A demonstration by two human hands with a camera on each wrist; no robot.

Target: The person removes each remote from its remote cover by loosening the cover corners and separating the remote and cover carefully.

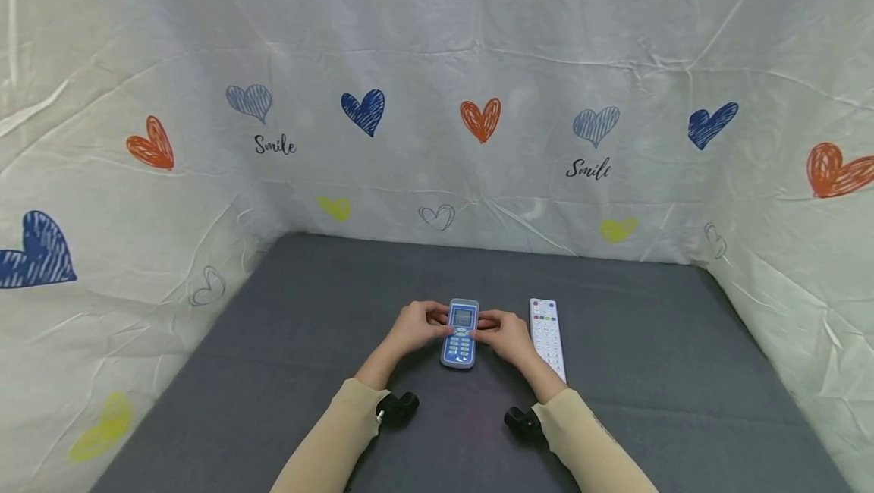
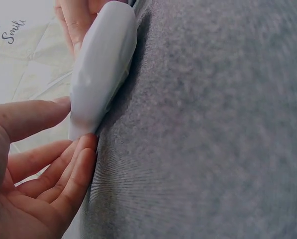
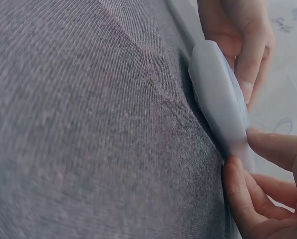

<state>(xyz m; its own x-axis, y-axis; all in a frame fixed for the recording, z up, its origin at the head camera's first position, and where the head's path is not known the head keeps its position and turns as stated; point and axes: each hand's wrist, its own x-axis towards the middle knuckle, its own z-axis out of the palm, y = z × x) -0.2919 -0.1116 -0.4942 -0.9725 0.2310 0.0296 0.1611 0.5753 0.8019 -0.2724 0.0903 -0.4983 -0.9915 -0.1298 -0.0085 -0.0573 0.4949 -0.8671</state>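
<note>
A blue remote (image 1: 460, 334) with a small screen lies lengthwise on the grey table cover (image 1: 307, 311). My left hand (image 1: 437, 324) grips its left side and my right hand (image 1: 486, 328) grips its right side, thumbs on top near the screen. The left wrist view shows the remote's pale edge (image 2: 101, 64) pinched between my left thumb and fingers (image 2: 63, 169). From the right wrist the same remote (image 3: 220, 104) sits between my right hand's fingers (image 3: 247, 194) and the left hand (image 3: 238, 35) beyond. A white remote (image 1: 547, 334) lies flat just right of my right hand, untouched.
White fabric walls (image 1: 478, 174) printed with hearts and "Smile" close in the table at the back and both sides. Small black cameras (image 1: 398, 407) sit at my wrists above cream sleeves (image 1: 341, 432).
</note>
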